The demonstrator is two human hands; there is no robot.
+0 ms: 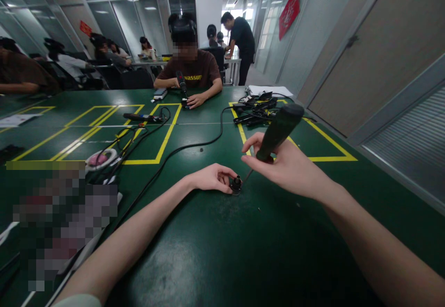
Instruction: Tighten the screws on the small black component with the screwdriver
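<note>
On the table, a small part lies between both hands, cables behind.

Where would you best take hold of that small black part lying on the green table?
Probably by its round sides, coming down from above. The small black part sits low on the green table, so only its sides offer a grip. The left hand already pinches it that way, while the right hand points the electric screwdriver at it.
</note>
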